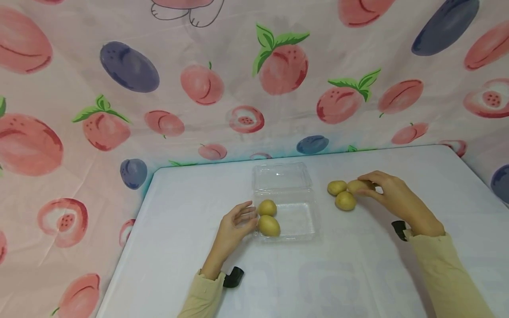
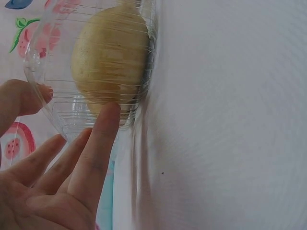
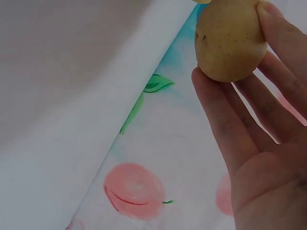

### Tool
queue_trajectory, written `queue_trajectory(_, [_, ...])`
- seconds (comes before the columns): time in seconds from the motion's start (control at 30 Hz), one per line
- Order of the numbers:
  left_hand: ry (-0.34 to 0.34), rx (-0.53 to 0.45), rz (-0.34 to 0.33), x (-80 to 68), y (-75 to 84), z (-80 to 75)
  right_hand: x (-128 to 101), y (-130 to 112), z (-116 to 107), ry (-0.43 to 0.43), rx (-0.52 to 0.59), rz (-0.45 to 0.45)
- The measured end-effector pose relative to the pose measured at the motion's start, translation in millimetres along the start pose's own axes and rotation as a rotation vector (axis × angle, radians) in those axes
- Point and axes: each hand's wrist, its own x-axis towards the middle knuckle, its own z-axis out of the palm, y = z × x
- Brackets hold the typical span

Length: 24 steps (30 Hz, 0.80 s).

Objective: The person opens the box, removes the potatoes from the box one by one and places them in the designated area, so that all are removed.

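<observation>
At the right, the right hand (image 1: pixel 387 190) pinches a potato (image 3: pixel 230 43) between thumb and fingertips. Two more potatoes, one (image 1: pixel 337 188) behind and one (image 1: pixel 345 201) in front, lie close by it on the table. The left hand (image 1: pixel 237 223) is at the left side of a clear plastic clamshell box (image 1: pixel 296 221). In the left wrist view its fairly straight fingers (image 2: pixel 98 158) touch the ribbed wall, and the thumb is at the rim. Inside the box, along its left side, sit two potatoes, the nearer one (image 1: pixel 269 226) larger than the other (image 1: pixel 267 207).
The box's lid (image 1: pixel 282 176) lies folded back toward the far edge of the white-covered table (image 1: pixel 358 274). A fruit-printed cloth (image 1: pixel 222 123) hangs behind the table and along its sides. Dark wrist-worn pieces (image 1: pixel 233 277) stick out by both sleeves.
</observation>
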Motion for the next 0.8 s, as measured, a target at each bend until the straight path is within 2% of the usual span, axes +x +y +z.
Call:
queue_trajectory(0.23, [-0.006, -0.004, -0.001, 0.4, -1.7, -0.7, -2, 6, 4, -0.013, 0.014, 0.021])
queue_trajectory(0.6, [0.001, 0.002, -0.006, 0.7, -1.3, -0.8, -2, 14, 11, -0.097, 0.033, 0.114])
queue_trajectory(0.8, [0.0, -0.002, -0.005, 0.9, -0.8, -0.3, -3, 18, 15, -0.118, 0.037, 0.127])
